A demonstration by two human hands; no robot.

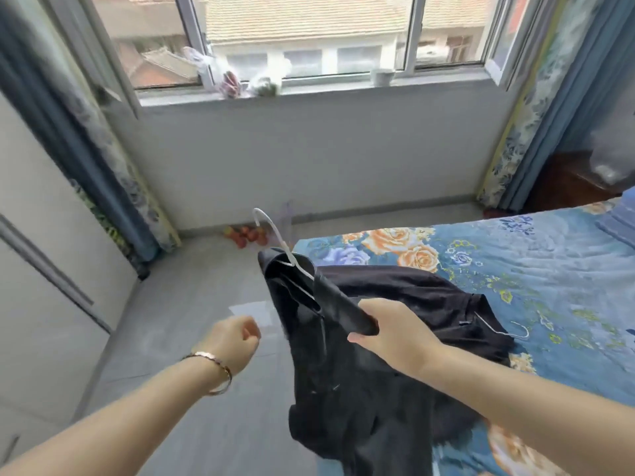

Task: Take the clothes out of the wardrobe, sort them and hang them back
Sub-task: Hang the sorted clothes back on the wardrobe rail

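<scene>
1. The right hand [395, 334] is clamped on a fold of a black garment [343, 389], thumb on top and fingers curled under the cloth, holding it up over the near edge of the bed [549, 269].
2. This garment is on a white hanger [279, 238]. The hook points up and away from the person, and the cloth droops toward the grey floor beside the bed.
3. The left hand [237, 341] is curled into a fist around nothing. It is in the air to the left of the garment and clear of it. A thin bracelet [214, 371] circles the wrist.
4. A second dark garment [429, 297] lies spread on the bed's blue flowered cover, behind the right hand. The wire of a second white hanger [498, 333] pokes out at its right side.
5. White wardrobe doors [51, 286] fill the left edge.
6. Straight ahead is a window [309, 29] between blue flowered curtains [103, 149]. Its sill holds plastic bags [233, 82] and a small cup [383, 77].
7. Red fruit [247, 235] sits on the floor below the window.
</scene>
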